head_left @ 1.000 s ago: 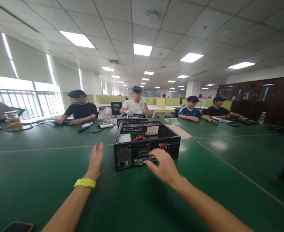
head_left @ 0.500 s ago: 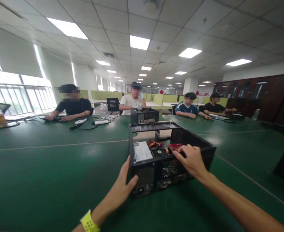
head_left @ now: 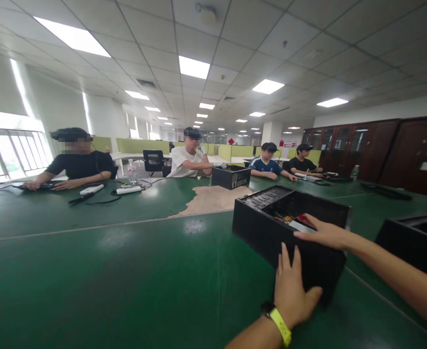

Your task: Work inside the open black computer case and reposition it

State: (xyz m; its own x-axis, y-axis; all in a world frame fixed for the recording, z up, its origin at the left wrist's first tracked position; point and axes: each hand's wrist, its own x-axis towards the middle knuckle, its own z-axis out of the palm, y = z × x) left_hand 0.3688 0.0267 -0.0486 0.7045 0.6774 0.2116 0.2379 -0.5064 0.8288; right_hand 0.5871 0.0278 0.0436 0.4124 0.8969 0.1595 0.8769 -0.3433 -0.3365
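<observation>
A black open-topped computer case (head_left: 264, 237) lies on the green table, with its side panel facing me. My left hand (head_left: 293, 291), wearing a watch with a yellow-green band, rests against that panel, fingers spread. Over the near rim reaches my right hand (head_left: 325, 232). At its fingertips is a red circuit card (head_left: 302, 219), mostly hidden by the hand and apparently held between thumb and fingers. A light-coloured power supply (head_left: 297, 225) and some coloured wires show inside, just beside the right thumb.
Across the table, a gloved person works at another computer case (head_left: 231, 177). More people sit to either side. A third black case (head_left: 413, 242) stands at the right edge. White power strips (head_left: 129, 189) and cables lie at far left, near a plastic bottle (head_left: 132, 172).
The computer case has turned so its side, not its vented back, faces me. My left hand has shifted from the back corner to the side panel. The view has swung too.
</observation>
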